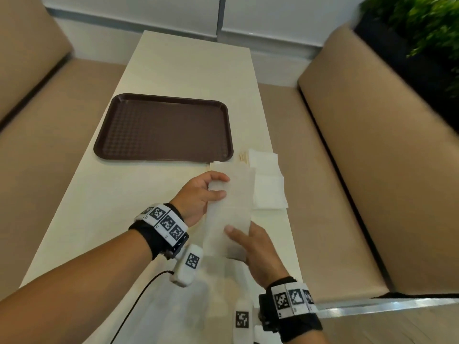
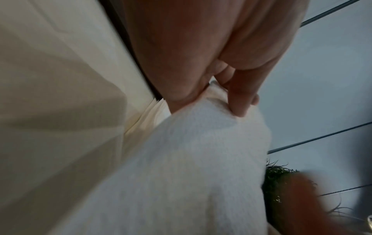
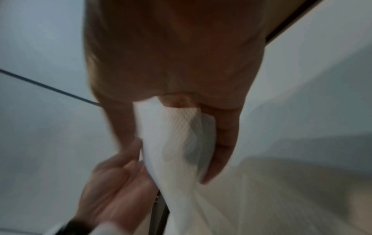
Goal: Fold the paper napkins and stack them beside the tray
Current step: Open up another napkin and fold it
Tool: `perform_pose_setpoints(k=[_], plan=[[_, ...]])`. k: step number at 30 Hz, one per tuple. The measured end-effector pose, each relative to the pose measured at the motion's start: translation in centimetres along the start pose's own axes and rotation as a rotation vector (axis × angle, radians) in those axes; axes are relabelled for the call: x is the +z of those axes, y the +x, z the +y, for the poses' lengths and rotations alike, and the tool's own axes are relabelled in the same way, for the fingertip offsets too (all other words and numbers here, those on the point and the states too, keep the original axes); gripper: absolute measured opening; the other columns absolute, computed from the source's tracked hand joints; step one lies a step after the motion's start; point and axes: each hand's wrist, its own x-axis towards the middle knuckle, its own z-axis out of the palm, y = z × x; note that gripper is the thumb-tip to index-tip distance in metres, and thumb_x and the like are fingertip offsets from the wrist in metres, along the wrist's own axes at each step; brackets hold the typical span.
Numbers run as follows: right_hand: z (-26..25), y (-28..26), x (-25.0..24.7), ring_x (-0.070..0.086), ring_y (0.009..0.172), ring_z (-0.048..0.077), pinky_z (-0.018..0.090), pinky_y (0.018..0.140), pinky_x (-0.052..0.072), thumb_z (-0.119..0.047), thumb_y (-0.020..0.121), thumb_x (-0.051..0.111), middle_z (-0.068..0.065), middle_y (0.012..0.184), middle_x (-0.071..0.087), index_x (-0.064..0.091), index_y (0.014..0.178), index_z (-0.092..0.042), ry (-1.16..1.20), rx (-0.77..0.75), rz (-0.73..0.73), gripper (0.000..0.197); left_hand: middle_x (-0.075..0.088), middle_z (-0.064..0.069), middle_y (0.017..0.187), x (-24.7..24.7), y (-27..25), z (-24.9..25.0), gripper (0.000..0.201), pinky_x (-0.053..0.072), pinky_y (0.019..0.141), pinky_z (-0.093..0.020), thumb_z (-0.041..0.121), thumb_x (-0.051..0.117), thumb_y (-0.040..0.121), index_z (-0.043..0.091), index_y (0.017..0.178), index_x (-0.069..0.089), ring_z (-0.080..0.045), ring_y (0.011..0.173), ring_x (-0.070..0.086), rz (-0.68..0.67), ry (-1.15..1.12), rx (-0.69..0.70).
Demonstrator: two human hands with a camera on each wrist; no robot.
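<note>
A long white napkin (image 1: 229,212) is held in the air above the near end of the table (image 1: 173,63), in front of the tray (image 1: 164,127). It is a thin, faintly ribbed strip, soft and slightly see-through, bowed along its length. The left hand (image 1: 196,194) pinches its far end between thumb and curled fingers; the right hand (image 1: 253,247) pinches the near end, thumb on top, with the other fingers hidden behind the paper. Both wrist views are blurred, and show little beyond skin and ribbed paper. The strip covers part of a pile of flat white napkins (image 1: 268,180) lying just right of the tray's near corner. Some small tan sticks (image 1: 243,156) beside that pile are too small to identify. Beige benches (image 1: 372,145) flank the table.
</note>
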Motion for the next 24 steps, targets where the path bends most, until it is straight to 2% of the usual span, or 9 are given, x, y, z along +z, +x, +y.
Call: perform_pose_setpoints(k=[2,5,7,11,13,17,19,22,24], plan=[[0.1,0.7,0.3,0.072,0.104,0.027,0.048,0.088,0.060,-0.015,0.095,0.066,0.006,0.112,0.076,0.070,0.119,-0.015,-0.084,0.018,0.097,0.024,0.068,-0.011,0.106,0.2,1.2,-0.2,0.028,0.057,0.085,-0.041,-0.011,0.056,0.090,0.013,0.102,0.066,-0.026,0.095,0.066,0.035,0.028,-0.007],[-0.3,1.8,0.0,0.070,0.097,0.025,0.032,0.068,0.061,-0.016,0.097,0.063,0.005,0.109,0.074,0.069,0.114,-0.018,-0.083,0.110,0.221,0.018,0.068,-0.014,0.109,0.0,3.2,0.0,0.024,0.056,0.088,-0.042,-0.004,0.051,0.096,0.010,0.105,0.067,-0.027,0.095,0.066,0.110,0.053,-0.048],[-0.6,2.6,-0.3,0.067,0.093,0.023,0.028,0.062,0.057,-0.014,0.097,0.061,0.006,0.111,0.072,0.066,0.116,-0.017,-0.055,0.159,0.252,0.020,0.069,-0.016,0.111,-0.5,4.4,0.1,0.027,0.056,0.086,-0.039,-0.001,0.045,0.099,0.009,0.107,0.069,-0.026,0.094,0.067,0.137,0.055,-0.076],[-0.9,3.7,-0.6,0.063,0.090,0.022,0.026,0.060,0.055,-0.007,0.097,0.056,0.008,0.114,0.070,0.064,0.116,-0.015,-0.030,0.188,0.271,0.022,0.069,-0.012,0.109,-1.6,6.6,0.5,0.035,0.052,0.074,-0.032,0.005,0.040,0.103,0.016,0.103,0.072,-0.022,0.090,0.065,0.178,0.190,-0.105],[-0.8,4.2,-0.7,0.064,0.088,0.023,0.027,0.060,0.055,-0.007,0.096,0.058,0.010,0.112,0.070,0.065,0.112,-0.012,-0.022,0.181,0.296,0.018,0.069,-0.013,0.109,-1.8,7.4,1.1,0.035,0.051,0.075,-0.034,0.006,0.040,0.103,0.019,0.101,0.073,-0.023,0.091,0.064,0.197,0.253,-0.097],[-0.6,5.0,-1.0,0.061,0.060,0.017,0.027,0.052,0.049,-0.011,0.095,0.062,0.012,0.093,0.068,0.065,0.104,-0.007,-0.079,0.187,0.341,0.010,0.065,-0.018,0.114,-2.6,8.7,2.3,0.036,0.051,0.085,-0.040,0.004,0.041,0.102,0.020,0.102,0.072,-0.025,0.096,0.062,0.210,0.337,-0.086],[-0.6,5.4,-1.1,0.057,0.052,0.016,0.026,0.047,0.043,-0.009,0.095,0.061,0.011,0.087,0.066,0.065,0.105,-0.006,-0.064,0.187,0.351,0.011,0.065,-0.020,0.114,-3.1,9.2,2.5,0.037,0.050,0.086,-0.041,0.004,0.042,0.102,0.023,0.100,0.074,-0.028,0.096,0.061,0.211,0.387,-0.099],[-0.8,5.9,-1.2,0.054,0.048,0.014,0.025,0.043,0.039,-0.008,0.097,0.060,0.011,0.084,0.064,0.064,0.105,-0.010,-0.061,0.188,0.362,0.009,0.062,-0.009,0.098,-3.3,9.9,2.9,0.033,0.048,0.081,-0.037,0.000,0.044,0.101,0.017,0.105,0.072,-0.024,0.092,0.058,0.217,0.423,-0.105],[-0.8,6.1,-1.4,0.054,0.047,0.013,0.025,0.043,0.038,-0.008,0.097,0.059,0.011,0.085,0.064,0.063,0.106,-0.012,-0.069,0.187,0.362,0.011,0.062,-0.006,0.100,-3.2,10.2,3.1,0.029,0.050,0.082,-0.036,0.000,0.047,0.100,0.013,0.110,0.071,-0.022,0.093,0.059,0.211,0.404,-0.112]])
